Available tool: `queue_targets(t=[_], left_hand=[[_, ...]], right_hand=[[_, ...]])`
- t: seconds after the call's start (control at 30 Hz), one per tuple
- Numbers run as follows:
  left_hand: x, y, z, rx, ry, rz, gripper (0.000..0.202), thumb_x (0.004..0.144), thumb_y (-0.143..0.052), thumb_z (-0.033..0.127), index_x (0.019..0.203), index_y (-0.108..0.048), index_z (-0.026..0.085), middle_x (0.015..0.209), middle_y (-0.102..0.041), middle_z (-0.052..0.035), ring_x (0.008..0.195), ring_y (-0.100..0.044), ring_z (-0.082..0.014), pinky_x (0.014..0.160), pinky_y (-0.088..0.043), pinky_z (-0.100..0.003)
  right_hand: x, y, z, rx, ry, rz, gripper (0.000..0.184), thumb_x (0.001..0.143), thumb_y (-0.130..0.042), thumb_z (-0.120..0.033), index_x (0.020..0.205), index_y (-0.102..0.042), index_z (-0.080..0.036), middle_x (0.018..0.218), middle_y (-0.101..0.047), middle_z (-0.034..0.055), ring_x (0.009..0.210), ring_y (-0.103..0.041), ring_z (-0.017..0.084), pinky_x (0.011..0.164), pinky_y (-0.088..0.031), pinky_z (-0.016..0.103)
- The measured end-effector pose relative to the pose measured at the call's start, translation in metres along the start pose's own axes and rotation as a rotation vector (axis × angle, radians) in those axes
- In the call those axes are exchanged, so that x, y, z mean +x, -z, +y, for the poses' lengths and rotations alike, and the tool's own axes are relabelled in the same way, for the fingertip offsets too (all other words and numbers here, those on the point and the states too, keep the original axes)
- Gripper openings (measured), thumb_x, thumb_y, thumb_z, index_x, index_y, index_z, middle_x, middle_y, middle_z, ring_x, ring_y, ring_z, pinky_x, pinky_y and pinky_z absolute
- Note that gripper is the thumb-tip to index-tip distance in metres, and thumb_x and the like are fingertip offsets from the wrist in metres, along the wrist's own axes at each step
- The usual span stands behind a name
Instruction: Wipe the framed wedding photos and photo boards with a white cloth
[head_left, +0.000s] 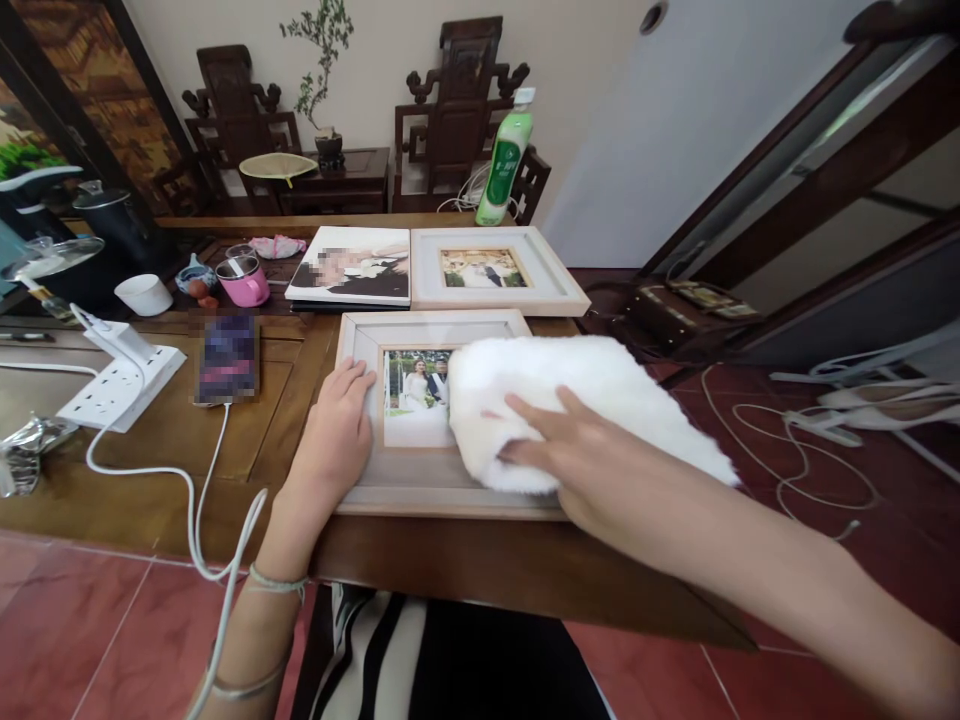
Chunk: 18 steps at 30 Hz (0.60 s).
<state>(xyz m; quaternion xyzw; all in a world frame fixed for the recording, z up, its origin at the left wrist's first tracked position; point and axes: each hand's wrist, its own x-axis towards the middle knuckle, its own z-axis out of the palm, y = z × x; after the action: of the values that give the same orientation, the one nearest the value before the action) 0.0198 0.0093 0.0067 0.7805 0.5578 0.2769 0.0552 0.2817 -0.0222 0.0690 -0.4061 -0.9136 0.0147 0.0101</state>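
Observation:
A pale wooden picture frame [435, 496] lies flat near the table's front edge, holding a photo [411, 400] of two people, one in a white dress. My left hand [339, 425] holds the frame's left side, fingers bent over its edge; the thumb is hidden. On the frame's right half is a white fluffy cloth [600, 375], folded over and hanging past the frame's right side. My right hand [577, 445] grips the cloth from above and presses it against the frame, some fingers partly sunk in the fold. The cloth hides the photo's right part.
Behind lie a second framed photo [555, 262] and a photo album or panel [352, 285]. A green bottle [506, 165] stands at the back edge. Leftward are a power strip [127, 385], a charging phone [227, 358], a pink cup [241, 285], a white cup [144, 296] and loose white cables [180, 470].

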Motion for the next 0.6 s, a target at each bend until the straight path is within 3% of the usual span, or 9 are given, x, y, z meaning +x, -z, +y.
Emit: queue_targets(t=[0.13, 0.23, 0.43, 0.6], left_hand=[[0.0, 0.003, -0.005, -0.023, -0.032, -0.05, 0.052, 0.08, -0.037, 0.0, 0.128, -0.056, 0.007, 0.141, -0.052, -0.0194, 0.14, -0.038, -0.0301, 0.114, -0.035, -0.056], [0.0, 0.005, -0.008, -0.042, -0.065, -0.066, 0.054, 0.08, -0.036, -0.001, 0.13, -0.055, 0.007, 0.142, -0.051, -0.0194, 0.142, -0.035, -0.0295, 0.116, -0.032, -0.053], [-0.003, 0.006, -0.007, -0.049, -0.068, -0.082, 0.055, 0.081, -0.034, -0.002, 0.132, -0.054, 0.006, 0.143, -0.05, -0.0186, 0.144, -0.033, -0.0296, 0.116, -0.033, -0.052], [-0.005, 0.008, -0.006, -0.067, -0.055, -0.094, 0.052, 0.085, -0.035, 0.002, 0.133, -0.054, 0.011, 0.146, -0.048, -0.0167, 0.145, -0.031, -0.0286, 0.115, -0.032, -0.056]], right_hand=[[-0.031, 0.004, -0.019, 0.039, 0.104, 0.022, 0.051, 0.059, -0.042, 0.003, 0.09, -0.071, -0.025, 0.115, -0.07, 0.0121, 0.11, -0.064, 0.033, 0.096, -0.05, 0.056], [-0.033, 0.003, -0.02, 0.021, 0.058, 0.015, 0.057, 0.058, -0.042, 0.004, 0.098, -0.071, -0.025, 0.122, -0.067, 0.0132, 0.109, -0.066, 0.032, 0.093, -0.053, 0.052], [0.02, -0.012, 0.01, -0.04, -0.09, 0.046, 0.057, 0.066, -0.044, 0.004, 0.118, -0.064, -0.01, 0.137, -0.055, 0.0237, 0.138, -0.039, 0.035, 0.11, -0.034, 0.059], [0.053, -0.016, 0.024, -0.094, -0.165, 0.08, 0.057, 0.07, -0.042, 0.005, 0.122, -0.062, -0.008, 0.133, -0.059, 0.0222, 0.137, -0.04, 0.036, 0.108, -0.033, 0.062]])
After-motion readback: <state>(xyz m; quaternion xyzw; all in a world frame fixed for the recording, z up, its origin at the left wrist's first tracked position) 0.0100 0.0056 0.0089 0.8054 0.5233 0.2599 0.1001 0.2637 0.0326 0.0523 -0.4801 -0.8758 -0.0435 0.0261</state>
